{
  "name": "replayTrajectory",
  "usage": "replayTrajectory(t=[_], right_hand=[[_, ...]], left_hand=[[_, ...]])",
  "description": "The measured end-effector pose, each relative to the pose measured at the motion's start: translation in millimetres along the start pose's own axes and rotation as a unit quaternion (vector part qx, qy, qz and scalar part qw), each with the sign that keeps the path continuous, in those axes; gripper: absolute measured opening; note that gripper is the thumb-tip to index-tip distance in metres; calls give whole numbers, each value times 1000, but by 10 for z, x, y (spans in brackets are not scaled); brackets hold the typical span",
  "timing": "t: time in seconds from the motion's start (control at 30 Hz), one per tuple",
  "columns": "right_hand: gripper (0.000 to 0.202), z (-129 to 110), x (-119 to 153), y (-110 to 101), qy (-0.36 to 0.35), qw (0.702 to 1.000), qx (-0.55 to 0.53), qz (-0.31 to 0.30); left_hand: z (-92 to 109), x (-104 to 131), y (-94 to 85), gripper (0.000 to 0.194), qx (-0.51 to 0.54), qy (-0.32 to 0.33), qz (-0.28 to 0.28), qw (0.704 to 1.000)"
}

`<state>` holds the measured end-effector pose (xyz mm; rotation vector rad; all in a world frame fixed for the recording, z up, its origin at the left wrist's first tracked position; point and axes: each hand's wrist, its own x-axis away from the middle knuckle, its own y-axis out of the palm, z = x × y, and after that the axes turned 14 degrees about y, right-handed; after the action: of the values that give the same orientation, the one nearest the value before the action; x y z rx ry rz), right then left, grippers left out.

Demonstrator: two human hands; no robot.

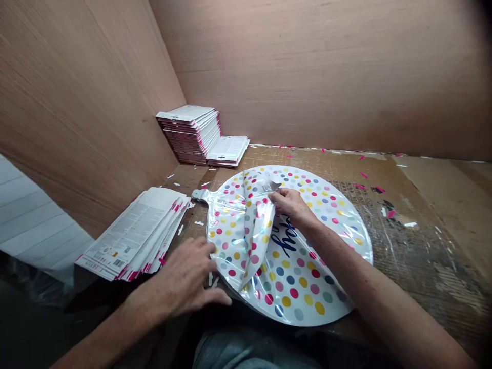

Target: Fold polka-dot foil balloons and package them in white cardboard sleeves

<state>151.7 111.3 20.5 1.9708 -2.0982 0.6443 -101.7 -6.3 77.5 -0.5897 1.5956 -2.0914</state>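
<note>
Flat round foil balloons with coloured dots and dark blue lettering lie in a stack in front of me. My right hand [290, 205] pinches the tail end of the top foil balloon [255, 230], whose left side is folded over toward the right. Beneath it shows another dotted balloon [226, 225], its grey tail [200, 195] pointing left. At the stack's left edge is my left hand [192, 274], fingers apart and thumb stretched out, with nothing held. Whether its fingertips touch the balloons I cannot tell.
White printed card sleeves with pink edges [134, 230] lie fanned at the left. A taller stack of them [188, 133] stands in the back corner. Wooden panels [307, 72] rise behind and at left. White and pink paper scraps [390, 212] litter the cardboard surface [423, 241].
</note>
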Motion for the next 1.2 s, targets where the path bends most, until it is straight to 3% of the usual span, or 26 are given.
replayTrajectory(t=[0.1,0.17,0.27,0.33,0.4,0.5,0.57,0.63,0.7,0.77,0.83,0.93,1.03,1.13,1.2], right_hand=[[18,126,-8,-196,5,999,26,28],[19,200,-24,-366,11,997,60,55],[22,295,-46,-676,20,986,123,113],[25,354,-41,-886,26,974,162,155],[26,402,3,-1045,31,961,199,191],[22,430,151,-1119,21,931,254,260],[33,417,265,-1078,-50,887,322,328],[41,400,328,-1036,-160,829,390,367],[40,410,297,-1060,-217,792,425,381],[40,467,186,-1170,-173,779,451,400],[43,568,56,-1329,-89,774,478,405],[48,724,-15,-1520,-33,779,491,388],[47,757,118,-1519,-38,777,479,407],[42,603,265,-1307,-177,774,460,398],[42,427,257,-1090,-292,774,447,341]], left_hand=[[355,-110,187,55,67,34,24,997],[574,-228,286,62,105,89,-11,990],[768,-330,218,34,178,211,-110,955],[825,-355,86,22,252,260,-137,922],[865,-378,28,24,290,249,-90,920],[892,-401,238,46,207,158,65,963],[821,-385,488,58,119,105,149,976],[620,-359,678,54,57,37,222,973],[290,-372,743,51,-8,-114,288,951],[-113,-461,713,62,-66,-268,253,927],[-509,-617,650,70,-66,-341,139,927],[-949,-866,555,73,-67,-320,61,943],[-1066,-1004,453,76,-71,-305,68,947],[-774,-999,412,73,-104,-267,136,948],[-425,-938,482,70,-105,-169,164,966]])
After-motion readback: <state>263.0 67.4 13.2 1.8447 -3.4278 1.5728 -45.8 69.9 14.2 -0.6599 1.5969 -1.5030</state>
